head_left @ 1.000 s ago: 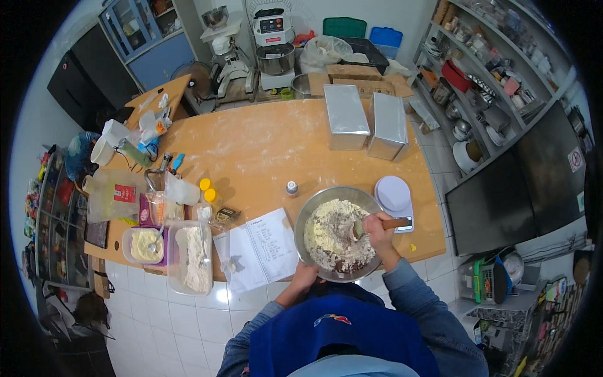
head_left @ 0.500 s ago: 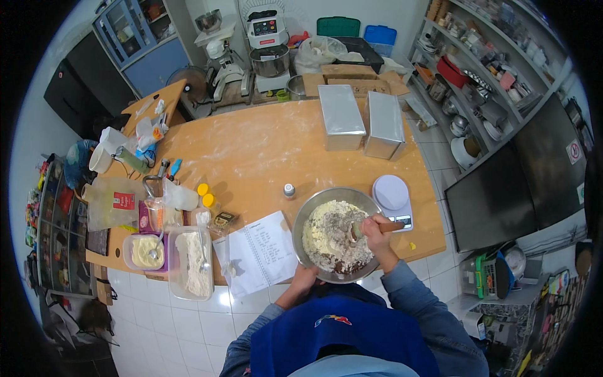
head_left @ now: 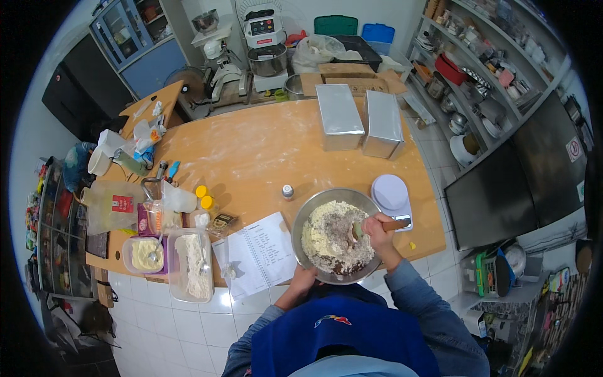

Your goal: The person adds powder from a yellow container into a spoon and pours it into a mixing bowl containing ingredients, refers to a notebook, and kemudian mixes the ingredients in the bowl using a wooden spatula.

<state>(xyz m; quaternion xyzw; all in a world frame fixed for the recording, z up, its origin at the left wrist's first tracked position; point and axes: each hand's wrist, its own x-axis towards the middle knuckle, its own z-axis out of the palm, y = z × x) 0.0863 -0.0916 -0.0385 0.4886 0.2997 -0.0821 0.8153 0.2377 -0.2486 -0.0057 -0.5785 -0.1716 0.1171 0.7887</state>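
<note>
A metal mixing bowl stands at the near edge of the table, holding a pale, floury dry mixture with greyish powder on top and dark brown bits toward the near side. My right hand is closed round a spatula with a wooden handle; its pale blade dips into the mixture at the bowl's right half. At the near left, my left hand grips the bowl's rim, its fingers partly hidden against the outside. A small white-capped bottle stands just beyond the bowl.
Right of the bowl sits a white kitchen scale. An open notebook lies to the left, beside a tub of flour and a tub of creamy yellow spread. Two tall metal tins stand at the far right of the table.
My right hand and the spatula have shifted slightly to the right, and the mixture around the blade looks a little stirred. My left hand stays on the bowl's rim.
</note>
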